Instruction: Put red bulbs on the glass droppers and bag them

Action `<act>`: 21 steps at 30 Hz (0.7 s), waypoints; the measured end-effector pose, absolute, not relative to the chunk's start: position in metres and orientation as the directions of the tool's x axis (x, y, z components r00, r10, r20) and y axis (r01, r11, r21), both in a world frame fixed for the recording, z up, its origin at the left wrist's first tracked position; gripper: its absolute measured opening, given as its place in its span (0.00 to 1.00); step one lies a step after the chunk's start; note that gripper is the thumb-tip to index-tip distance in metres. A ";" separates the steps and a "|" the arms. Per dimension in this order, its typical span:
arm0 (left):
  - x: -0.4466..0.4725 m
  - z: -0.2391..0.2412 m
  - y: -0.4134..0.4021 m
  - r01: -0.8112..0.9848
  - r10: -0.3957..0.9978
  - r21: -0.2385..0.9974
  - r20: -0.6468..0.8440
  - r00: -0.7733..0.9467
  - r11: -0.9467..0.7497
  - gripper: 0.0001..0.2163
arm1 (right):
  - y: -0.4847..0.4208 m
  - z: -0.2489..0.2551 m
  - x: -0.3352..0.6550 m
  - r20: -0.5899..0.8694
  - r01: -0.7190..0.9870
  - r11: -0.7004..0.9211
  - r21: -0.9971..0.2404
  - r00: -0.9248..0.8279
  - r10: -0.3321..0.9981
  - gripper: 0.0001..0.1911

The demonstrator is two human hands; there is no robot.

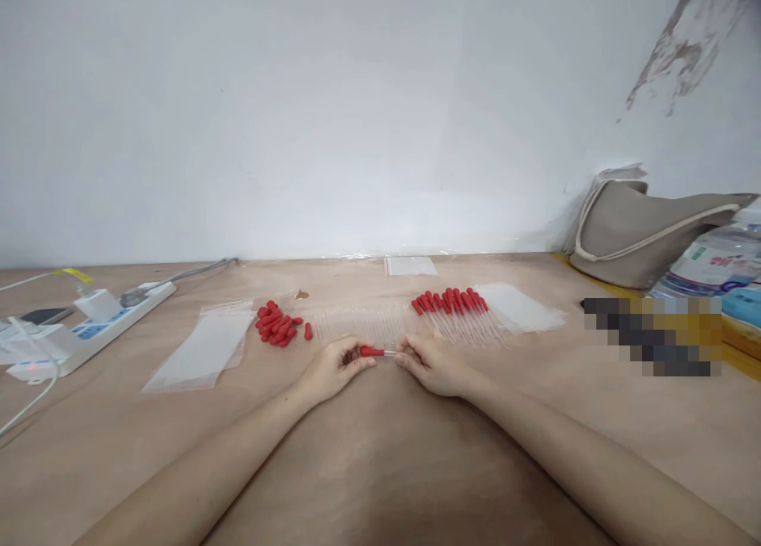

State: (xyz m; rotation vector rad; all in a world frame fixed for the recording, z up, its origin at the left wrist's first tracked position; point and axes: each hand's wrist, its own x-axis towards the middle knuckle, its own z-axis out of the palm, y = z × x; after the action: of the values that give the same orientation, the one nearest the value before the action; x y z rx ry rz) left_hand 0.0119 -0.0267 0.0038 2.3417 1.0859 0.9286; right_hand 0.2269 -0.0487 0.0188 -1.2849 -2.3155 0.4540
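Observation:
My left hand pinches a red rubber bulb at the middle of the table. My right hand pinches the clear glass tube that meets the bulb. Both hands rest on the brown table. Behind them lies a row of bare clear tubes. To its left sits a pile of loose red bulbs. To its right lie several droppers with red bulbs fitted.
Clear plastic bags lie at left, at right and near the wall. A white power strip with chargers and cables sits at far left. A grey bag and a water bottle stand at right.

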 end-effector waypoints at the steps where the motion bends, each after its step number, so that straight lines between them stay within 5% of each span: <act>1: 0.012 0.005 -0.027 0.516 0.771 0.576 0.413 0.486 -0.634 0.11 | -0.049 0.018 0.227 0.245 0.709 0.522 -0.474 -0.463 0.852 0.12; 12: 0.017 0.010 -0.036 0.450 0.691 0.529 0.475 0.545 -0.719 0.09 | -0.051 0.003 0.216 0.419 0.709 0.616 -0.342 -0.472 0.776 0.15; 21: 0.018 0.011 -0.038 0.393 0.635 0.504 0.535 0.557 -0.769 0.08 | -0.051 0.010 0.215 0.279 0.674 0.580 -0.458 -0.511 0.813 0.19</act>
State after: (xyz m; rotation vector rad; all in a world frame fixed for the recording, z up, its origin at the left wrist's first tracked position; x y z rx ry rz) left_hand 0.0180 -0.0385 0.0113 2.4676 0.8448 1.0402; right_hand 0.2153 -0.0506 0.0102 -1.1893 -2.3474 0.4024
